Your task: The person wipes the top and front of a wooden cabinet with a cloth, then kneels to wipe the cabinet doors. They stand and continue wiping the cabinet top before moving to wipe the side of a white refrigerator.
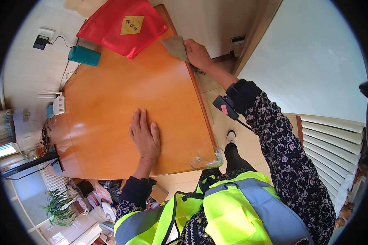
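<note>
My right hand point(197, 54) grips a greenish-grey cloth point(175, 47) at the far right edge of a glossy orange-brown wooden desk point(110, 92). The cloth lies partly on the desktop and reaches the edge. My left hand point(145, 134) rests flat, palm down, on the wood nearer to me, with nothing in it. Beyond the cloth, to its left, a shiny red bag point(110, 27) with a yellow diamond label lies over the desk's far end. A teal box point(84, 55) stands left of the bag.
A white router point(59, 105) and cables line the left side, near a monitor point(30, 163). Clear plastic wrap point(206, 160) covers the near right desk corner. A white radiator point(331, 147) is at the right. A potted plant point(60, 208) and piled items stand at the lower left.
</note>
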The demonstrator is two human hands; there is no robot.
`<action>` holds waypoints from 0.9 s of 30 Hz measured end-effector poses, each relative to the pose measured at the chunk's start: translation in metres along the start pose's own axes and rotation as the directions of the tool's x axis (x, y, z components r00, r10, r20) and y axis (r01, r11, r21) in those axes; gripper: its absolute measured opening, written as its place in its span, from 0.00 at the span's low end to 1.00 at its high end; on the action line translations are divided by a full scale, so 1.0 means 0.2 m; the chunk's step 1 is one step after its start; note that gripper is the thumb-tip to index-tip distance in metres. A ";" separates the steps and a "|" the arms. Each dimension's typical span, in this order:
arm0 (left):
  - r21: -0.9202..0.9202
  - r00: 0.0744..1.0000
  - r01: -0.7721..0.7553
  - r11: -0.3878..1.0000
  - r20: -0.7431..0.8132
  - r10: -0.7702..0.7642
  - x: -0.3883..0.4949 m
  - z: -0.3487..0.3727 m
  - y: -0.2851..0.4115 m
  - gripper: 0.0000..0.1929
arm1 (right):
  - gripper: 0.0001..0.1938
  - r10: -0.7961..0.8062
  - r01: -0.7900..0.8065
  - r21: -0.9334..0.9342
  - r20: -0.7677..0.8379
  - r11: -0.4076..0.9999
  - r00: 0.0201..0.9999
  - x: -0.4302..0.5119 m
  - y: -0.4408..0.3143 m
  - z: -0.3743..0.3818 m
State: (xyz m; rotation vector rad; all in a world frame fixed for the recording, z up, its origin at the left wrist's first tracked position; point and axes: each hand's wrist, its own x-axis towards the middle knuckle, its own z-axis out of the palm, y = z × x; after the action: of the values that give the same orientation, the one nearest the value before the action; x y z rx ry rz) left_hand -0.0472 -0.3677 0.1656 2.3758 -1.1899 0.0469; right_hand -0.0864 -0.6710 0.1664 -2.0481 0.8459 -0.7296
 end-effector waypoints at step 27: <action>0.056 0.991 -0.009 0.998 -0.131 0.016 0.13 0.25 -0.12 0.24 | 0.24 -0.030 -0.398 0.863 0.428 0.312 0.903 -0.49 -0.30 -0.45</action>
State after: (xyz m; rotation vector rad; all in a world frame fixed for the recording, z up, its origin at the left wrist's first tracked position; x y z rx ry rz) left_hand -0.0219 -0.3971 0.1173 2.3724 -1.1551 0.2405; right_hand -0.1932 -0.6084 0.2439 -0.8880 0.2483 -0.4642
